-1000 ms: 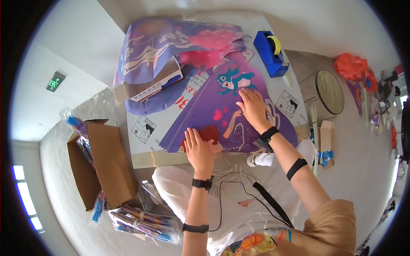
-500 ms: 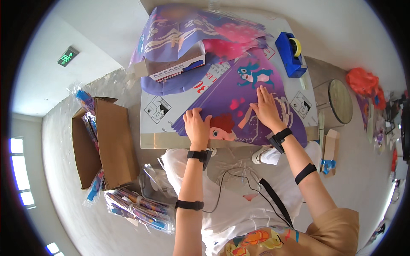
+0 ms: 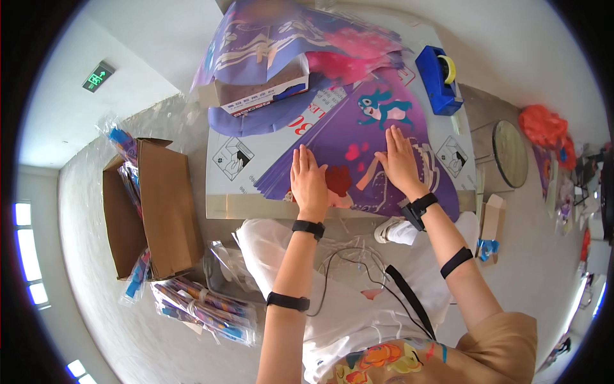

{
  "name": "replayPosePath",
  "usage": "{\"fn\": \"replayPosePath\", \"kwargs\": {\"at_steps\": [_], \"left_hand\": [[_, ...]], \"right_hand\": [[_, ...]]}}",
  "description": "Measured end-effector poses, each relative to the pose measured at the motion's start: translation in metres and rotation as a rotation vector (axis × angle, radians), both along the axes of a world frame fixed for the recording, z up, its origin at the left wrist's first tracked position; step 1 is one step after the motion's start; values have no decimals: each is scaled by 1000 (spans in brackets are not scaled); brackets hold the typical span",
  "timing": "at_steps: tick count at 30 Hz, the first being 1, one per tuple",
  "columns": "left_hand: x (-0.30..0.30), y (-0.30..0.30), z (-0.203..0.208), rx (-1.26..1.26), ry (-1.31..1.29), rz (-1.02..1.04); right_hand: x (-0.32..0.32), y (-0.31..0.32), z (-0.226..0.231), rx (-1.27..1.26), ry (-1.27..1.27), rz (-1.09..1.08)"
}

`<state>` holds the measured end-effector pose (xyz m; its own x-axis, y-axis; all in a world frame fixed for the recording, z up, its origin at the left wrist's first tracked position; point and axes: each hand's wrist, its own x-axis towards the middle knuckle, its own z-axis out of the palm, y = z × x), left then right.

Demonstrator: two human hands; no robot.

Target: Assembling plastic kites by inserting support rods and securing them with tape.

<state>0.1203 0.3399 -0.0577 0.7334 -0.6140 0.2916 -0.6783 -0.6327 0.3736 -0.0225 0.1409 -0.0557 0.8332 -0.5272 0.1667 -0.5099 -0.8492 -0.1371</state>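
Observation:
A stack of purple, wedge-shaped printed sheets [image 3: 336,141] with cartoon figures lies on the table in front of me. My left hand [image 3: 309,182] rests flat on the stack's left part, fingers stretched out and pointing away from me. On its right part lies my right hand [image 3: 401,163], fingers also extended and the thumb apart, below a teal cartoon animal. Several layered edges show along the stack's left side. Neither hand grips anything.
More printed sheets [image 3: 268,54] drape over a small carton [image 3: 265,96] at the table's far left. A blue tape dispenser [image 3: 440,86] stands far right. Left on the floor are a cardboard box [image 3: 167,205] and bagged bundles [image 3: 204,310]. A round stool [image 3: 510,153] stands right.
My left hand has slid right and slightly away from me, and its curled fingers have straightened flat on the stack. My right hand has stayed almost in place.

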Motion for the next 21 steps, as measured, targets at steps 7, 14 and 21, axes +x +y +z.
{"fn": "replayPosePath", "kwargs": {"at_steps": [7, 14, 21], "left_hand": [[-3, -3, -5, -136, -23, -112], [11, -23, 24, -187, 167, -40], [27, -48, 38, -238, 50, -106]], "right_hand": [[2, 7, -3, 15, -51, -46], [0, 5, -2, 61, -50, -71], [7, 14, -2, 94, -90, -69]]}}
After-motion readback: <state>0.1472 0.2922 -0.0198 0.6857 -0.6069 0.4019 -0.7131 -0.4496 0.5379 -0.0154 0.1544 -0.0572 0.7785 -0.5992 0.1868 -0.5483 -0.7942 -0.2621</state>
